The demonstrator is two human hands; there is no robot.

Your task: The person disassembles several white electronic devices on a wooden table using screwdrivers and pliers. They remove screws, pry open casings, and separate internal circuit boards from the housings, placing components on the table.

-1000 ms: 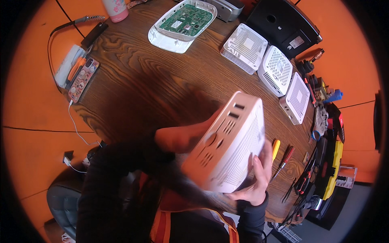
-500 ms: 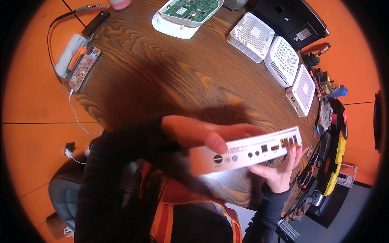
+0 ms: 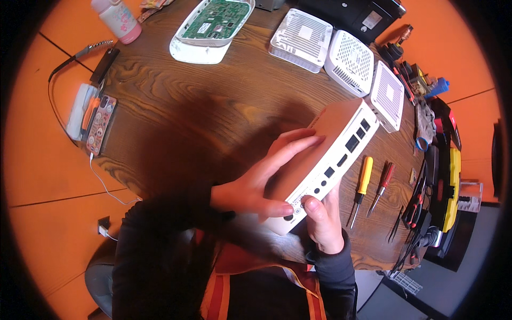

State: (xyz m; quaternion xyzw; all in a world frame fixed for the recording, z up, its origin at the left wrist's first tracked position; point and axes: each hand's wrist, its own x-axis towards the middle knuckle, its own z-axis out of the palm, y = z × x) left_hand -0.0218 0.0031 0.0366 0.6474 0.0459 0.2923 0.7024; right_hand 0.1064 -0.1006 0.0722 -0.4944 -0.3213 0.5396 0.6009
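A white set-top box point(image 3: 343, 160), with a row of ports along its narrow side, is tilted above the table between my hands. My left hand point(image 3: 250, 184) lies over its broad face, fingers spread along it and thumb at the near end beside a round button. From beneath, my right hand point(image 3: 325, 224) grips the box, its thumb against the port side; its other fingers are mostly hidden behind it. To the right on the table lie a yellow-handled screwdriver point(image 3: 366, 176) and a red-handled screwdriver point(image 3: 386, 178).
Three white boxes point(image 3: 349, 61) stand in a row at the far right. An opened white casing with a green circuit board point(image 3: 216, 21) sits at the back. A phone point(image 3: 100, 128) on a cable and a pink bottle point(image 3: 121, 24) are on the left. Pliers point(image 3: 415, 210) lie near the right edge.
The box has turned, its port side now slanting up to the right. My right hand has shifted from its far right end to the near end. Both screwdrivers now show.
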